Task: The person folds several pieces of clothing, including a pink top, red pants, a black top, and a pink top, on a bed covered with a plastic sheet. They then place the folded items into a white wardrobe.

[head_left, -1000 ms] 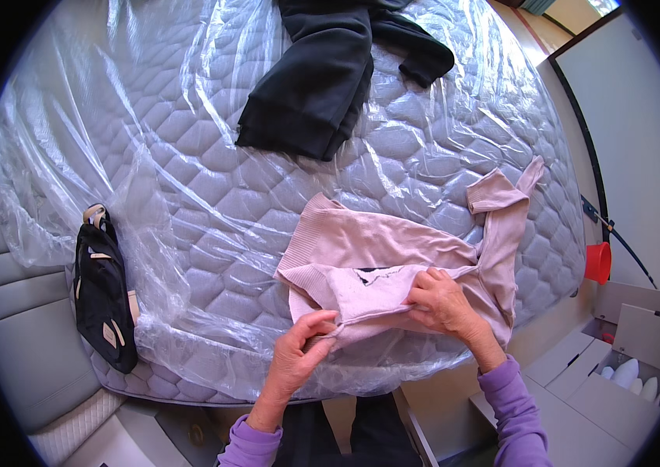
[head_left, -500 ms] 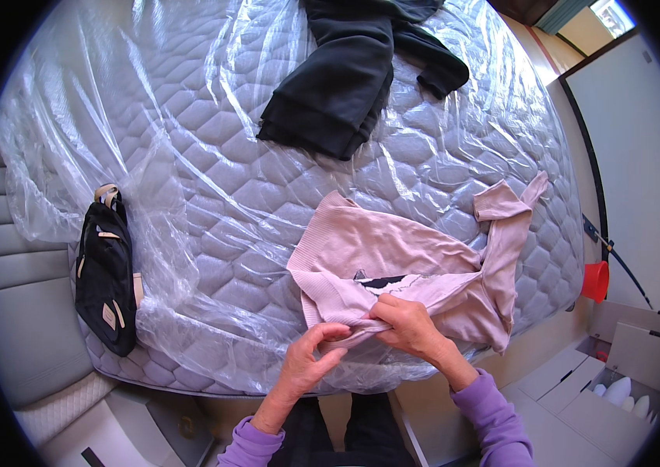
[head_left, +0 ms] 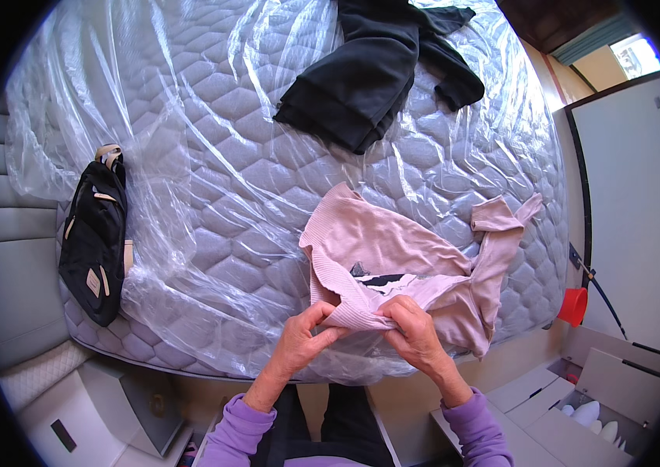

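Observation:
A pink knit sweater [head_left: 392, 233] with ribbed edges lies on the plastic-covered mattress [head_left: 229, 202] in front of me. Its near side is partly lifted, and a black-and-white patterned patch [head_left: 380, 282] shows in the fold. My left hand [head_left: 304, 338] pinches the ribbed hem between thumb and fingers. A short way to the right, my right hand [head_left: 414, 331] is closed on the same near edge of the sweater. One sleeve [head_left: 501, 222] stretches out to the far right, its cuff bent back.
Farther back on the mattress lies a black sweatshirt [head_left: 369, 70]. To the left, a black bag [head_left: 96, 237] rests near the grey padded headboard [head_left: 22, 257]. A red bin [head_left: 573, 307] stands beyond the right edge, near an open drawer [head_left: 602, 420] with white objects.
My left hand has taken hold of the ribbed hem and raised it, so the opening gapes more. The right hand still grips the edge. The whole view has shifted slightly.

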A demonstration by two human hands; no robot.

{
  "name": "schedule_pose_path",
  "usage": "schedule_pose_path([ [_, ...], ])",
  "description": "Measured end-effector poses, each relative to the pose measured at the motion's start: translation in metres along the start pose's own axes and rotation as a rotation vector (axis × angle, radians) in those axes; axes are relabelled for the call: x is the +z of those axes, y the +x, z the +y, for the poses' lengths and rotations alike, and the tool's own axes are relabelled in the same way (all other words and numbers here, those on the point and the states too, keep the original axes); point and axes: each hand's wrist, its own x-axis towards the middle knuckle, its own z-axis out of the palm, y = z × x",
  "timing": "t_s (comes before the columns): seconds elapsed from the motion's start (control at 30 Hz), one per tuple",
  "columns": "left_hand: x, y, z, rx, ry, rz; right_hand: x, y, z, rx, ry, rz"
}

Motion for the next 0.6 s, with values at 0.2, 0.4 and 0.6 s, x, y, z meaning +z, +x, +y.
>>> schedule_pose_path([
  [0.2, 0.011, 0.001, 0.006, 0.066, -0.123, -0.118, 0.012, -0.008, -0.011, 0.24, 0.25, 0.023],
  [0.4, 0.021, 0.005, 0.012, 0.091, -0.264, -0.192, 0.024, -0.013, -0.003, 0.291, 0.366, 0.05],
  [0.6, 0.012, 0.001, -0.003, 0.034, -0.238, -0.067, 0.02, -0.018, 0.004, 0.436, 0.481, 0.002],
])
